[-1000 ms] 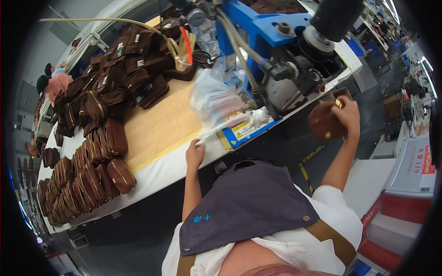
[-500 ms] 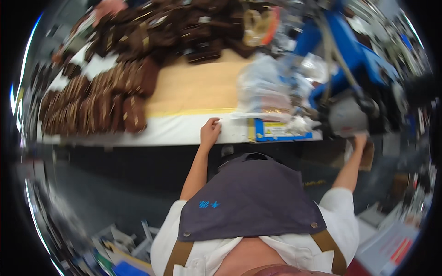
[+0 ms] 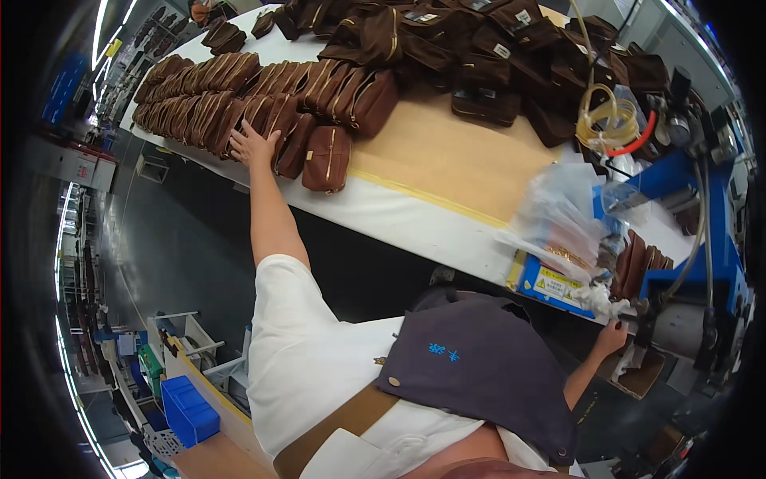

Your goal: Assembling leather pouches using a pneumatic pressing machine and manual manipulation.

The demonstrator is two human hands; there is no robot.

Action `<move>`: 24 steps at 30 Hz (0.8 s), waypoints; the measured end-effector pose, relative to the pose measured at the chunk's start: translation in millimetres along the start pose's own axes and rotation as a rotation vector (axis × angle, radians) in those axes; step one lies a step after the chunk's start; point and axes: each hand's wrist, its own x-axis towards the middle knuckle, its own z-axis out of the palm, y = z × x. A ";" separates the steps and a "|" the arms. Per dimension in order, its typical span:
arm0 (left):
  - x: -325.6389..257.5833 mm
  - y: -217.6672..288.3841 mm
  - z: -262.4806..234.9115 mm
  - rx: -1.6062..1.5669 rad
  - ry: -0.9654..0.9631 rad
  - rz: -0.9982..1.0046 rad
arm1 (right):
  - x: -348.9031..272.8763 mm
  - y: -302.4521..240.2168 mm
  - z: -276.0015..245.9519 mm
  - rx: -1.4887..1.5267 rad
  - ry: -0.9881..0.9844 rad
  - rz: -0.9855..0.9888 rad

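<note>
My left hand (image 3: 255,147) reaches out over the near row of brown zippered pouches (image 3: 209,120), fingers spread and at the pouches' front side. To its right, a single brown pouch (image 3: 327,160) with a gold zipper stands at the row's end. My right hand (image 3: 612,338) is low at the table's front edge, beside the grey cylinder (image 3: 678,329) of a blue machine (image 3: 692,275). Its fingers are curled in; what they close on, if anything, is too small to make out.
Dark brown pouches (image 3: 483,60) lie heaped at the back of the white table (image 3: 391,209). Clear plastic bags (image 3: 561,209) rest over a blue box (image 3: 550,289) near the machine. Coiled yellow tubing (image 3: 610,120) hangs there. Below stands a cardboard box (image 3: 641,375).
My body and view have turned left. My left hand has gone from the table's front edge to the row of pouches, its fingers now spread. My right hand stays by the machine.
</note>
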 end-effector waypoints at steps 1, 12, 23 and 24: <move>13.0 0.3 -1.5 0.001 -0.160 -0.038 | 2.5 37.3 12.0 -0.029 -0.021 -0.106; 95.3 -30.8 -7.7 0.119 -0.430 -0.026 | -2.5 67.8 9.7 -0.311 -0.266 -0.121; 148.6 -59.0 43.7 -0.154 -0.634 0.034 | -59.6 -1.2 -47.1 -0.111 -0.331 0.234; 157.7 -68.7 56.1 -0.157 -0.627 0.084 | -65.5 -9.2 -48.6 0.002 -0.299 0.255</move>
